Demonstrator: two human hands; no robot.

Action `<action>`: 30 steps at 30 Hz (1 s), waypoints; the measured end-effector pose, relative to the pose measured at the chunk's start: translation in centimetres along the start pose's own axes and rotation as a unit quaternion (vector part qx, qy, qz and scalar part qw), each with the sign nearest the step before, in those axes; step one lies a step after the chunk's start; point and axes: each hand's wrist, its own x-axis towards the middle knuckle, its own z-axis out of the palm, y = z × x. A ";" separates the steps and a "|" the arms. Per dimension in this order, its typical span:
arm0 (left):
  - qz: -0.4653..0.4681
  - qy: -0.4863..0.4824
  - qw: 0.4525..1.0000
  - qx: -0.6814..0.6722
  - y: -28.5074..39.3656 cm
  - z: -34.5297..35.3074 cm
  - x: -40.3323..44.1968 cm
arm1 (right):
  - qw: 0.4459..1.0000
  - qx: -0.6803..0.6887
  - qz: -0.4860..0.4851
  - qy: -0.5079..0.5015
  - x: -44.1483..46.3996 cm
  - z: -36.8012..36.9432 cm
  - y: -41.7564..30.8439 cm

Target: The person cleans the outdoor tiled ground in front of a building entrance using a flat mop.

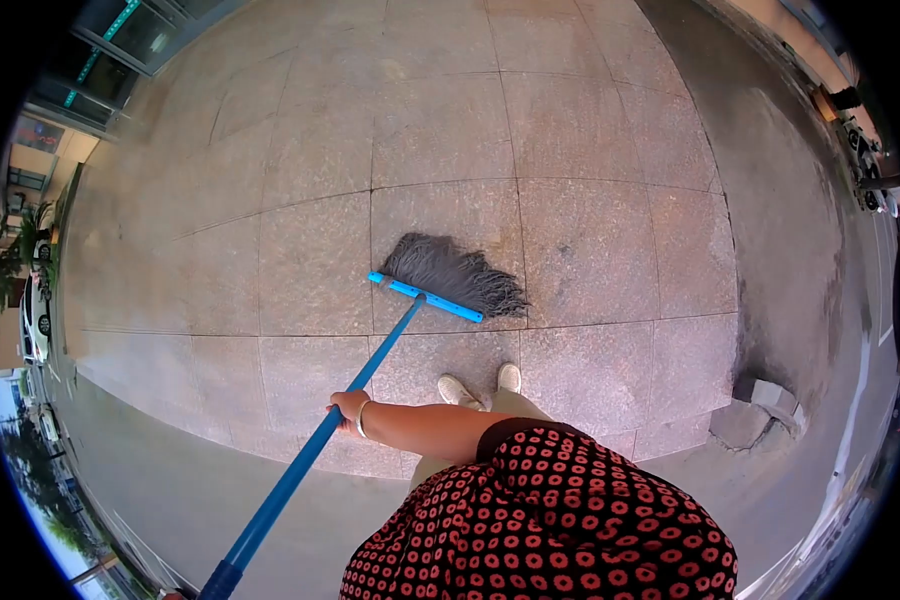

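A mop with a blue handle (300,465) slants from the lower left up to the middle of the view. Its bright blue crossbar (425,296) carries dark grey strands (450,270) that lie fanned out on the paved floor (590,250). My right hand (348,412), with a bangle at the wrist, is wrapped round the handle partway along. At the bottom left edge, near the thick dark blue grip (220,580), only a sliver of my left hand (174,596) shows; its fingers are hidden.
My light shoes (457,389) stand just below the mop head. A broken concrete block (773,397) lies at the right beside the paving edge. Glass doors (95,65) are at the upper left, and parked vehicles (38,318) show along the left side.
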 end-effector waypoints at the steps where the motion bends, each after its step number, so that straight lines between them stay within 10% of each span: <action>1: -0.006 0.004 1.000 -0.018 -0.1 0.4 1.0 | 1.000 0.013 -0.021 -0.007 0.2 -0.1 -0.6; 11: 0.142 -0.040 0.975 -0.167 8.1 6.9 8.5 | 0.964 0.156 -0.207 0.058 -5.2 -13.9 -13.5; 22: 0.577 -0.100 0.794 -0.165 24.1 19.0 8.1 | 0.825 0.422 -0.332 0.175 -9.5 -41.6 -16.2; 30: 0.592 -0.205 0.771 -0.112 15.1 23.4 14.3 | 0.787 0.412 -0.310 0.339 -3.6 -34.4 -10.8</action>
